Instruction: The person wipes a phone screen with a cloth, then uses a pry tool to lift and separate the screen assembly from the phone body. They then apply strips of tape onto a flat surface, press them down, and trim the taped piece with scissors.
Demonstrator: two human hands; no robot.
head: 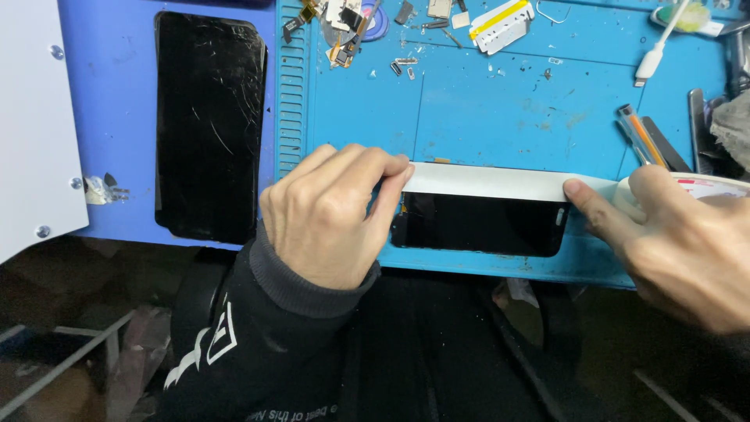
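A black phone (480,225) lies flat at the near edge of the blue work mat (500,109). A strip of white tape (484,181) is stretched across its upper edge. My left hand (332,215) pinches the tape's left end against the phone's left side. My right hand (672,238) holds the white tape roll (707,187) at the right, with its thumb pressed on the tape near the phone's right end.
A cracked black screen panel (209,125) lies on the left of the mat. Small parts and flex cables (351,31) sit at the far edge, with a white cable (656,47), tweezers and pens (644,137) at the right. A white panel (35,117) is at far left.
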